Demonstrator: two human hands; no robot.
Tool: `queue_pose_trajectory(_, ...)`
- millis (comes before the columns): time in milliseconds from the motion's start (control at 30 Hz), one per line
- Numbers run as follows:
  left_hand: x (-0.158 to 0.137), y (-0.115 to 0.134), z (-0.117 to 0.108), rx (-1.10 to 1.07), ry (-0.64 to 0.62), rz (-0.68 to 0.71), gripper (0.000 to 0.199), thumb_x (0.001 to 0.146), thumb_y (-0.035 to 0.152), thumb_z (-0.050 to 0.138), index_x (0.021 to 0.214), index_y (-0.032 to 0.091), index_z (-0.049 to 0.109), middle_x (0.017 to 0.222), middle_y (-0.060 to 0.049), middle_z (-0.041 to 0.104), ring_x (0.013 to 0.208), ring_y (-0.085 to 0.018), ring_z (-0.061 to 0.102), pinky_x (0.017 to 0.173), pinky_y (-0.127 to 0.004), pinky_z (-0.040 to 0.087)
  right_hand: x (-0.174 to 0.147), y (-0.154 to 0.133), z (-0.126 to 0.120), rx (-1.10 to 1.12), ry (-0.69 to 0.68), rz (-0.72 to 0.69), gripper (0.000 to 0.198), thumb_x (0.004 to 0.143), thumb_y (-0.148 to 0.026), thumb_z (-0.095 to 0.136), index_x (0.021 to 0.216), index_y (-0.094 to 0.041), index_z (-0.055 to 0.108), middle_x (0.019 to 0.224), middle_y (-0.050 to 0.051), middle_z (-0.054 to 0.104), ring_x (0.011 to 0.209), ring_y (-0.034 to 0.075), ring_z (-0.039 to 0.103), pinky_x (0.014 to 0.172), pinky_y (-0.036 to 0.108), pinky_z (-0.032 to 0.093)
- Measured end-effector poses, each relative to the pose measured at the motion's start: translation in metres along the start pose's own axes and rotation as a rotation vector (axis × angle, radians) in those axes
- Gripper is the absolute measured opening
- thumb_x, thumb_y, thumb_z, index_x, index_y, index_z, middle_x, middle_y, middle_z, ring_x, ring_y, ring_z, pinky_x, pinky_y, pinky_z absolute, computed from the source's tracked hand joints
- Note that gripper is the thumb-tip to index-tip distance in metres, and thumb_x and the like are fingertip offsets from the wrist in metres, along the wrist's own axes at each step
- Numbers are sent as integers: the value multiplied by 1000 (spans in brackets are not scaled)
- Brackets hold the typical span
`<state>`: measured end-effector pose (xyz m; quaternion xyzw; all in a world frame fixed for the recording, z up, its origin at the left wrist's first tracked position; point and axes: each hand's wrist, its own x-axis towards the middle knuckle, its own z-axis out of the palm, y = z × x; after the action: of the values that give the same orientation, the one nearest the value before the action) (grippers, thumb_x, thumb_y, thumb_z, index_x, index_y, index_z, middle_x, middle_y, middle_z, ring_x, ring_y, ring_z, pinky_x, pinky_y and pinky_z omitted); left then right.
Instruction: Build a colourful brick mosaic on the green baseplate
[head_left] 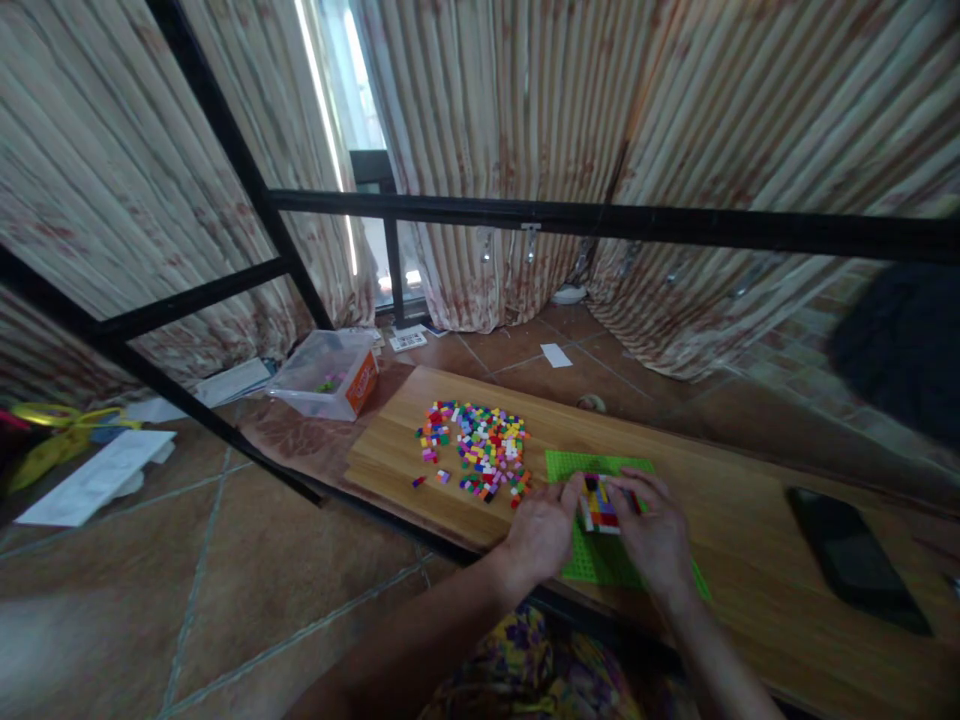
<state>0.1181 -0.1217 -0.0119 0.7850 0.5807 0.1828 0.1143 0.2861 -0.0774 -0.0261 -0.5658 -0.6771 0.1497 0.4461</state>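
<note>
A small structure of toy bricks (pixel 600 512), white-edged with red, yellow and blue rows, sits on a green baseplate (pixel 600 568). My left hand (pixel 541 535) has its thumb and fingers closed against the structure's left side. From the right, my right hand (pixel 654 520) grips its upper right part with bent fingers. Both hands hide parts of the structure, and any loose brick between the fingertips is too small to make out. Left of my left hand, many loose colourful bricks (pixel 487 440) lie spread on the wooden board.
The wooden board (pixel 720 490) bears a dark phone (pixel 859 560) at the right. Beyond its left end stands a clear plastic box (pixel 319 385) with an orange label and a few bricks inside. A black metal bar (pixel 600 217) crosses in front of the curtains (pixel 510 120).
</note>
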Motion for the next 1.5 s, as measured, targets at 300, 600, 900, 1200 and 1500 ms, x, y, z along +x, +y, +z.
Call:
queue_pose_trajectory(300, 1, -122, -54, -3, 294, -550, 33, 86, 14, 46, 117, 18, 57, 113, -10, 65, 106, -21, 61, 92, -31, 47, -43, -3, -34, 11, 6, 198, 42, 76, -62, 58, 81, -22, 71, 101, 9, 69, 99, 27, 60, 93, 46, 43)
queue_pose_trajectory(600, 6, -139, -47, -8, 178, -528, 37, 82, 9, 49, 117, 17, 58, 112, -10, 66, 107, -20, 60, 93, -30, 46, -59, -6, -33, 57, -71, 252, 36, 77, -57, 59, 86, -24, 71, 105, 7, 68, 102, 27, 61, 96, 47, 42)
queue_pose_trajectory(900, 10, -138, -41, -41, 143, -561, 39, 81, 21, 59, 119, 16, 56, 103, -7, 69, 97, -19, 64, 86, -28, 48, -65, -4, -23, 73, -95, 276, 34, 78, -55, 60, 85, -24, 71, 106, 8, 68, 102, 27, 61, 96, 48, 43)
queue_pose_trajectory(1200, 15, -129, -45, -25, 81, -572, 28, 83, 23, 57, 111, 18, 63, 94, -5, 71, 90, -19, 65, 82, -28, 47, -67, -9, -19, 139, -109, 262, 29, 80, -50, 60, 87, -24, 71, 107, 8, 67, 102, 26, 61, 97, 48, 44)
queue_pose_trajectory(1500, 24, -120, -46, 159, 161, -457, 29, 87, 26, 48, 110, 21, 65, 106, -7, 65, 101, -20, 59, 90, -28, 45, -69, -6, -21, 106, -117, 246, 29, 81, -50, 59, 88, -25, 71, 106, 7, 68, 101, 25, 62, 94, 45, 46)
